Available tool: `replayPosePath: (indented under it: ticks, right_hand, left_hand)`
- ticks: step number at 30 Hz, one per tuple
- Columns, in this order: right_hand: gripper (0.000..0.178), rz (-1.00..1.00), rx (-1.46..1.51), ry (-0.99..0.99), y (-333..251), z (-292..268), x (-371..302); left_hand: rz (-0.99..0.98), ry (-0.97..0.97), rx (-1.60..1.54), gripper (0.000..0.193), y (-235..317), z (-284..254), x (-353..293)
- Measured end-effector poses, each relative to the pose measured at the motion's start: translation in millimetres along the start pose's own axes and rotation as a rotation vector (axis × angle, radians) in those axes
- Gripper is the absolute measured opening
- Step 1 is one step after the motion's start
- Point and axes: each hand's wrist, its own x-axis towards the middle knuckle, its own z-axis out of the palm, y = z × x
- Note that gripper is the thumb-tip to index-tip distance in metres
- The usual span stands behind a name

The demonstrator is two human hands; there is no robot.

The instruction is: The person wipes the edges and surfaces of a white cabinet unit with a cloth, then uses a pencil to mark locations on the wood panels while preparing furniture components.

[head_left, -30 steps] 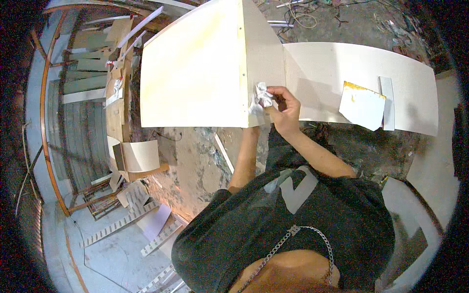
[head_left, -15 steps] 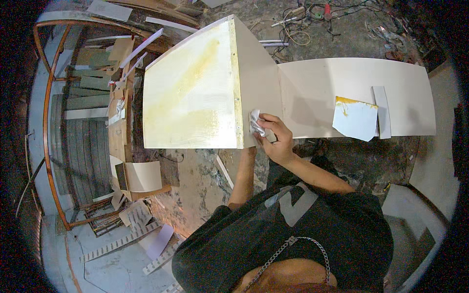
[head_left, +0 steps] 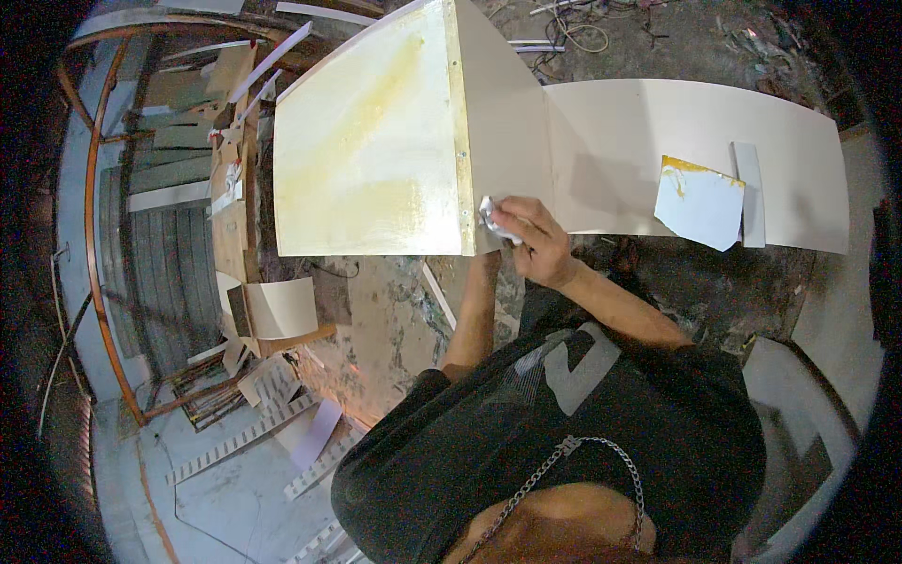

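In my right hand (head_left: 543, 246) is a crumpled white cloth or tissue (head_left: 488, 211), pinched between closed fingers. It presses against the beige upright side (head_left: 507, 141) of a large box-like panel piece, near its front lower corner. Along this side's left edge runs a yellowish strip (head_left: 460, 174) with small screw heads. Left of the strip, the broad white face (head_left: 366, 160) carries yellow smears. My left hand (head_left: 485, 266) reaches up to the lower edge of the beige side; its fingers are hidden behind it.
A long beige panel (head_left: 611, 122) extends to the right, bearing a white scrap sheet (head_left: 700, 207) with a yellow-smeared edge and a narrow grey-white strip (head_left: 749, 193). Cables (head_left: 587, 33) lie on the floor beyond. At left stand a wooden bench (head_left: 230, 226) with offcuts and an orange-brown metal frame (head_left: 92, 207).
The whole view has shifted, so the panels sit higher in the picture. My right hand has turned back-up and slid the cloth slightly toward the near edge. My left hand stays at the lower edge.
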Motion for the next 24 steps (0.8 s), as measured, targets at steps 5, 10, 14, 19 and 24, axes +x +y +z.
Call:
replayPosePath:
  ticks: [5, 10, 14, 19, 24]
  right_hand:
    - [0.049, 0.256, 0.009, 0.067, 15.6, 2.3, 56.8]
    - [0.043, 0.041, 0.049, -0.016, 7.1, 0.8, 12.3]
    - [0.043, -0.03, 0.077, -0.054, 11.9, 1.9, 1.7]
    - [0.049, 0.298, -0.001, 0.006, 17.9, 7.7, 44.6]
    - [0.06, 0.002, 0.055, -0.098, 5.9, -1.4, -7.2]
  left_hand:
    - [0.016, 0.013, 0.014, 0.044, -0.6, -5.7, -0.6]
    - [0.016, 0.016, 0.008, 0.044, -7.0, -9.6, -3.0]
    - [0.025, 0.016, 0.024, 0.045, -10.8, -10.6, -4.0]
    - [0.049, 0.02, 0.043, 0.045, -12.9, -11.5, 1.0]
    - [0.049, 0.018, 0.035, 0.046, -17.5, -14.2, 0.0]
